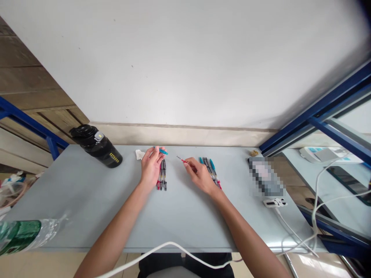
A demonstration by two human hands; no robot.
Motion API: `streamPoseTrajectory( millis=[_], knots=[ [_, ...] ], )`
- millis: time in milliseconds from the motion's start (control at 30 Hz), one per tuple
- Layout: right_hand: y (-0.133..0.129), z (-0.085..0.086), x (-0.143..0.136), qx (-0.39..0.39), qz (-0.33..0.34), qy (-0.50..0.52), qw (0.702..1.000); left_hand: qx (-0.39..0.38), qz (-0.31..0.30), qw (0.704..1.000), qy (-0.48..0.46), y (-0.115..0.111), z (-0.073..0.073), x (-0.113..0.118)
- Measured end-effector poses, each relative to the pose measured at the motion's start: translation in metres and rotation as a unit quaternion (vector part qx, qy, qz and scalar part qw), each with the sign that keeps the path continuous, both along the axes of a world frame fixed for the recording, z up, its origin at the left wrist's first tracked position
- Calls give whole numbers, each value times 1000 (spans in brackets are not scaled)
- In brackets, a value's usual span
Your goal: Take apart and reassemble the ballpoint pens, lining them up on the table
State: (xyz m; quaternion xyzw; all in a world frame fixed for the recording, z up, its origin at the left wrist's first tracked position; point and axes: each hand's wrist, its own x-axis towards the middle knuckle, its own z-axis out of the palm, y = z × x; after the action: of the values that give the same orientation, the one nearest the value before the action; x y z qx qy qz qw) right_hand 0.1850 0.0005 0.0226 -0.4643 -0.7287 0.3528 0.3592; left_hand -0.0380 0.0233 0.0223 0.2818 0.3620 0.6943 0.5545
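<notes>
Pinched between the fingertips of my left hand (150, 166) is a teal pen cap (164, 151). My right hand (199, 173) grips a thin pen (181, 158) with a red part, its narrow end pointing left toward the cap. Cap and pen are apart, and most of the pen is hidden by my fingers. Beside my left hand several capped pens (163, 173) lie side by side, with dark and red parts. Another row of pens (208, 168), with teal and dark caps, lies just beyond my right hand and is partly covered by it.
A black bottle (101, 148) lies tilted at the back left, near a crumpled white tissue (140, 154). At the front left is a green plastic bottle (23, 235). A pixelated flat object (265, 175) and a white plug (275, 202) sit right. A white cable (171, 244) crosses the front.
</notes>
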Motion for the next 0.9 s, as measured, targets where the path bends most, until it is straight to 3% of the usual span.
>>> streamPoseTrajectory(
  millis=[433, 900],
  knots=[
    [0, -1, -1, 13, -3, -25, 1000, 1, -48, 998, 33, -7, -2, 12],
    [0, -1, -1, 3, -5, -21, 1000, -11, -39, 999, 26, -8, -3, 14]
  ],
)
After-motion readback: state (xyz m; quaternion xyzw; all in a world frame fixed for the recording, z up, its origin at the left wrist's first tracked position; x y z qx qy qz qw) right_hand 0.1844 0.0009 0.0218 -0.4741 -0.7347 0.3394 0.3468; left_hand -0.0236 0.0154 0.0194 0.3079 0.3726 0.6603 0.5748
